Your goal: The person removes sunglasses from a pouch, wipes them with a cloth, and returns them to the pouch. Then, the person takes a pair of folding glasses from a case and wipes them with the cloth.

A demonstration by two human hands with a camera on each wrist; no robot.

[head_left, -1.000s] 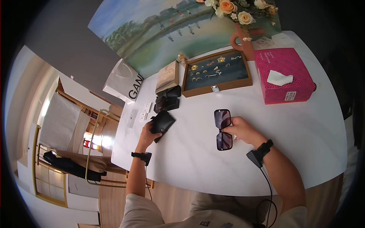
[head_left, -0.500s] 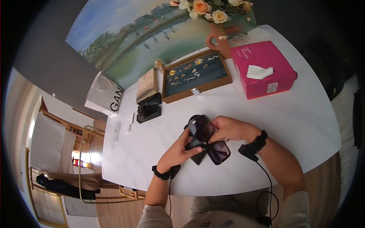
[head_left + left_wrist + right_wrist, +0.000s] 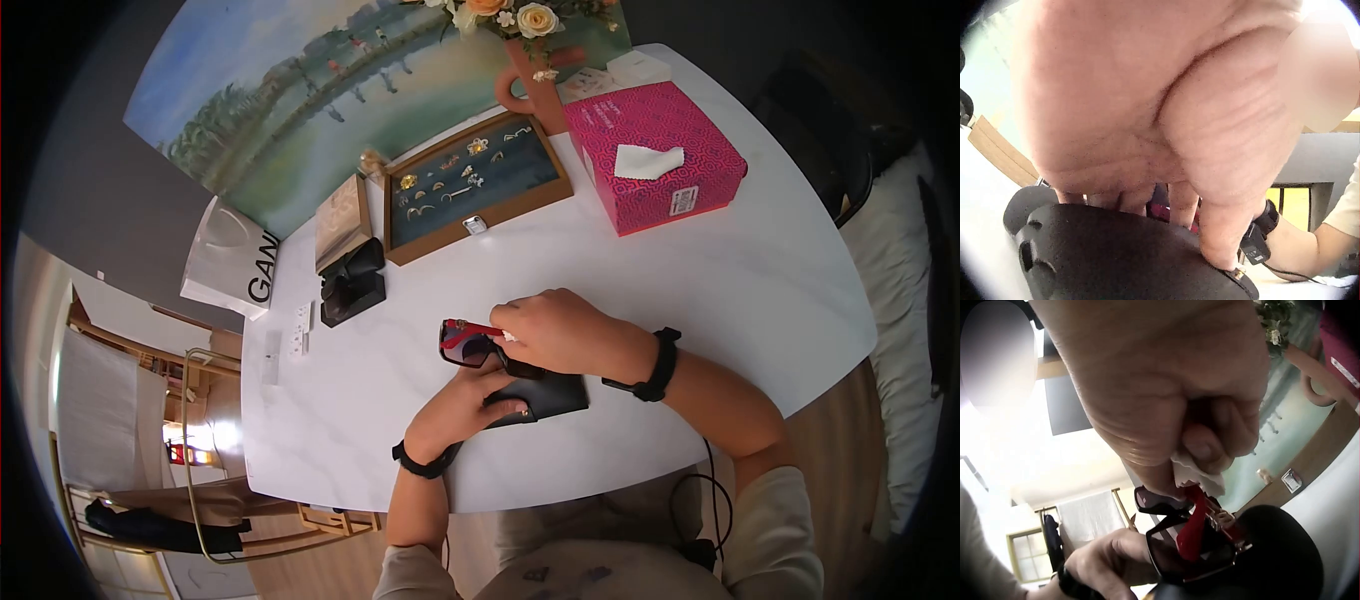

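Note:
A black glasses case [image 3: 556, 397] lies under my left hand [image 3: 460, 408], which grips it with the thumb near the snap and the fingers on the far side. In the left wrist view, the case's dark curved side [image 3: 1116, 259] fills the lower part. My right hand [image 3: 565, 328] pinches a pair of dark sunglasses [image 3: 468, 350] by a red temple [image 3: 1192, 532], with a white cloth [image 3: 1194, 475] bunched in the same fingers. The sunglasses are over the case, beside the left fingers. Part of the frame is hidden behind the hands.
Behind are a wooden jewellery display box [image 3: 479, 183], a pink tissue box [image 3: 655, 130] and a flower vase [image 3: 540, 90]. To the left stand dark eyewear cases [image 3: 355, 300], a wood-toned box [image 3: 342, 222], small cards [image 3: 302, 328] and a white paper bag [image 3: 228, 262].
The left hand has brought the case from the left to the table's middle, up to the sunglasses. The right hand has turned the sunglasses, and their red temple now shows.

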